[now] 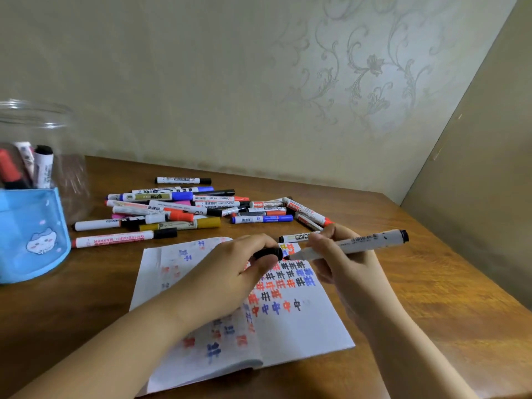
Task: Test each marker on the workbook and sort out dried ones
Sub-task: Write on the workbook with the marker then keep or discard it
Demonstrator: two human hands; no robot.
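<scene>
My right hand (342,263) grips a white marker (362,242), fingers curled round the barrel, tip pointing left above the open workbook (302,326). My left hand (230,272) pinches its black cap (267,252) just beside the tip. The workbook lies on the worktop (431,283); the marker pile (187,208) sits behind it, a clear jar (31,168) far left.

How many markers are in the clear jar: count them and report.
3: a red marker at left, a white marker in the middle, a black-capped marker at right. The blue pouch hides the jar's lower part, so more may be hidden.
</scene>
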